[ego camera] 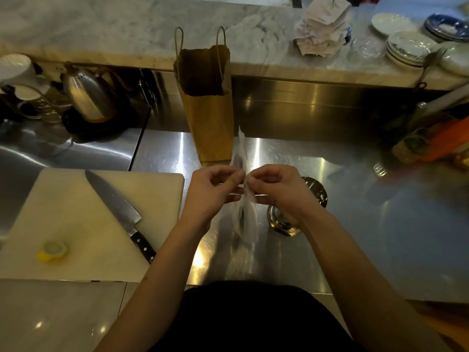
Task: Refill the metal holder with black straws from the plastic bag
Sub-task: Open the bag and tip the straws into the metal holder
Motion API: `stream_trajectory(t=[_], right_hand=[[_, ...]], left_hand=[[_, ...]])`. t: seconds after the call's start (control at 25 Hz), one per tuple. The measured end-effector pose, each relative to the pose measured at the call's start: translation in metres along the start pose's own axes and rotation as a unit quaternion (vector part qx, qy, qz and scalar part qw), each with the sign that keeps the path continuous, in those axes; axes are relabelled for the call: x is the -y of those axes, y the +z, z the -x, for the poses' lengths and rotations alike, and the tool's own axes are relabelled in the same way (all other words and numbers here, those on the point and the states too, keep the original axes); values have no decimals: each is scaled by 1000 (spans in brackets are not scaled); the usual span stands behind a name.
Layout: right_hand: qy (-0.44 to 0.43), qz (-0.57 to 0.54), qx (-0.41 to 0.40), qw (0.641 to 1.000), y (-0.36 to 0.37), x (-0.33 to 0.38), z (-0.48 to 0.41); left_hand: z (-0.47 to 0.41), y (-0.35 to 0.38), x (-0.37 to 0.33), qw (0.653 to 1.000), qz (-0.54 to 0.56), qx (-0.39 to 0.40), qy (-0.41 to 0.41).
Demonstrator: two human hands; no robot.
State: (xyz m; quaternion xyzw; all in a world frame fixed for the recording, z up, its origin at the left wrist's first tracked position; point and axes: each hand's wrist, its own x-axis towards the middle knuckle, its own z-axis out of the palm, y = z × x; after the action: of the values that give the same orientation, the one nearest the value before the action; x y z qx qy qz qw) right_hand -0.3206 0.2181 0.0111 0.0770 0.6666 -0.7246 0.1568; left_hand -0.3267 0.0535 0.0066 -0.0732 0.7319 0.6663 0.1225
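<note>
Both hands pinch the plastic bag [245, 199] between them: the left hand [213, 191] and right hand [276, 191] have their fingers [234, 177] clenched on its edge. The metal holder [314, 191] lies on the counter [380, 224] just beyond the right fingers.

a commercial kitchen or bar service station, seen from above. the near work surface is a stainless steel counter [355, 224] with a steel backsplash behind it. above and beyond runs a raised marble pass shelf [127, 29], carrying stacked plates [408, 48] at far right and a pile of paper order slips [322, 29]. at left lie a white cutting board [76, 224] bearing a chef's knife [119, 207] and a cut lemon piece [52, 251]. a metal gooseneck kettle [86, 95] stands on its base at far left. a brown paper carrier bag [208, 105] stands upright against the backsplash, centre.
</note>
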Motion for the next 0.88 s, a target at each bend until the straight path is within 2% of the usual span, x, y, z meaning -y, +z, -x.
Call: stream_trajectory(t=[0.32,0.48,0.88], right_hand=[[24,-85,44,995,2,-7,-6],[38,-132,38,990,1,-15,-9],[32,-144,58,987,-4,-16,-9]], left_hand=[[-1,-3,3,999,34,4,-16],[-6,0,4,1000,21,5,-17],[-6,0,5,1000,15,-11,-9]])
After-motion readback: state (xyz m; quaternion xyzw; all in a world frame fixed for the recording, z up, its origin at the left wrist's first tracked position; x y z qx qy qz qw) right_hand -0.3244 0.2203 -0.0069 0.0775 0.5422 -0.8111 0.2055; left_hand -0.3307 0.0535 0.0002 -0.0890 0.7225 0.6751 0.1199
